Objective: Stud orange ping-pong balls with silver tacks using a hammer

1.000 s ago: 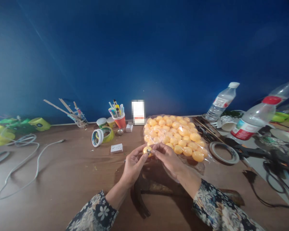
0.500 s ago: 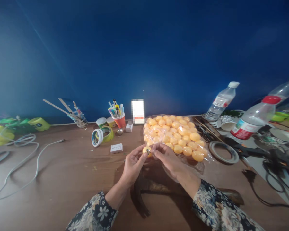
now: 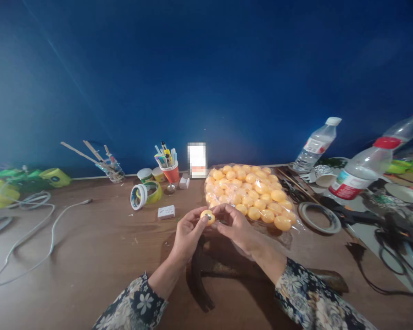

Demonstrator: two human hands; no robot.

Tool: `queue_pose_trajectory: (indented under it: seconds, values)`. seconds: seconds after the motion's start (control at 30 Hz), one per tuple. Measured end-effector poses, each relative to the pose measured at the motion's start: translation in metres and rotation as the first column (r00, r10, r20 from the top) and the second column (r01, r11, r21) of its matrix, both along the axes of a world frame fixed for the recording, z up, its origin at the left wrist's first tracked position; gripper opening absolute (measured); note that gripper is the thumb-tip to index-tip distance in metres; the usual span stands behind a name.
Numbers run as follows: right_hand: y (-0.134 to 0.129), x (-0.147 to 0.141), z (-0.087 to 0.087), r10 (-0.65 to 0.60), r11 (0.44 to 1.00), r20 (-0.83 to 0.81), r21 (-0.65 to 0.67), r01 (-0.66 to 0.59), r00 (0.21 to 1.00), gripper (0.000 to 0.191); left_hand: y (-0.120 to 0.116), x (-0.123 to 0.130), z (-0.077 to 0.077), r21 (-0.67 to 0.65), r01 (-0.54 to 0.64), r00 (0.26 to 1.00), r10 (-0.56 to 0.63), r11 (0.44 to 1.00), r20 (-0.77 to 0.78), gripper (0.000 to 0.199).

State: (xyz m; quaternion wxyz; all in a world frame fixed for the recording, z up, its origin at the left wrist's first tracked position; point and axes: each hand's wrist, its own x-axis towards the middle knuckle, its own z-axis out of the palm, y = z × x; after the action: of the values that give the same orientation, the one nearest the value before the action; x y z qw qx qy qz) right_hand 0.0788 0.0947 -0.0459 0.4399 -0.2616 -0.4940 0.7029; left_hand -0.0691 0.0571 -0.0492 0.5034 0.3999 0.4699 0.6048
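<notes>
Between its thumb and fingers, my left hand grips a small yellow plastic egg. A small silvery piece shows on the egg's face beside my left thumb. My right hand is close at the egg's right side, thumb and forefinger apart. Whether its fingertip touches the egg is unclear. Just beyond both hands lies a clear plastic bag of yellow eggs. Below my wrists a claw hammer rests on the table, partly covered by my right arm.
A small white box, tape rolls and a cup of pens stand left of centre. A white cable lies far left. At right are a tape roll, plastic bottles and a black plug.
My right thumb and forefinger have drawn apart and away from the silvery piece. The egg has shifted slightly left in my left hand, and more of its face shows.
</notes>
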Motion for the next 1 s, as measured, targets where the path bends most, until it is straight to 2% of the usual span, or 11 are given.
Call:
queue_pose_trajectory:
  seconds: [0.13,0.27,0.37,0.43,0.5,0.63,0.73,0.8,0.87,0.93,1.0]
  values:
    - [0.001,0.000,-0.003,-0.007,1.000,0.021,-0.007,0.007,1.000,0.037,0.001,-0.002,-0.003,0.030,0.030,0.999,-0.030,0.999,0.010,0.039]
    - [-0.001,-0.001,0.001,-0.026,1.000,0.053,-0.010,0.027,0.998,0.040,0.001,-0.004,-0.004,0.049,0.075,0.997,-0.077,0.996,0.027,0.045]
    - [0.001,0.001,0.006,-0.013,1.000,0.075,0.012,0.012,0.997,0.034,0.001,-0.005,-0.004,0.040,0.057,0.998,-0.058,0.998,0.016,0.045]
    - [0.005,0.006,0.007,-0.053,0.997,0.120,0.059,0.047,0.991,0.028,0.002,-0.005,-0.004,0.034,0.015,1.000,-0.016,0.999,0.007,0.047]
    - [0.013,0.012,0.007,-0.161,0.978,0.206,0.167,0.128,0.965,0.023,0.002,-0.005,-0.003,0.042,-0.025,1.000,0.024,0.999,0.009,0.050]
    - [0.026,0.025,0.006,-0.412,0.858,0.375,0.466,0.215,0.831,0.012,0.001,-0.005,-0.004,0.055,-0.030,0.999,0.030,0.998,0.011,0.046]
    - [0.028,0.030,0.007,-0.495,0.788,0.418,0.586,0.190,0.762,0.010,0.002,-0.005,-0.007,0.052,-0.034,0.999,0.034,0.998,0.009,0.041]
    - [0.027,0.031,0.009,-0.522,0.750,0.505,0.655,0.089,0.688,0.010,0.002,-0.005,-0.010,0.056,-0.038,0.999,0.038,0.998,0.008,0.041]
    - [0.023,0.031,0.012,-0.554,0.709,0.651,0.696,-0.116,0.520,0.013,0.003,-0.006,-0.012,0.057,-0.042,0.999,0.042,0.997,-0.004,0.044]
    - [0.020,0.029,0.016,-0.580,0.678,0.747,0.664,-0.315,0.324,0.017,0.004,-0.006,-0.014,0.054,-0.044,0.999,0.045,0.998,-0.023,0.046]
    - [0.016,0.026,0.020,-0.588,0.669,0.782,0.615,-0.418,0.209,0.018,0.004,-0.006,-0.014,0.049,-0.041,0.998,0.043,0.998,-0.040,0.046]
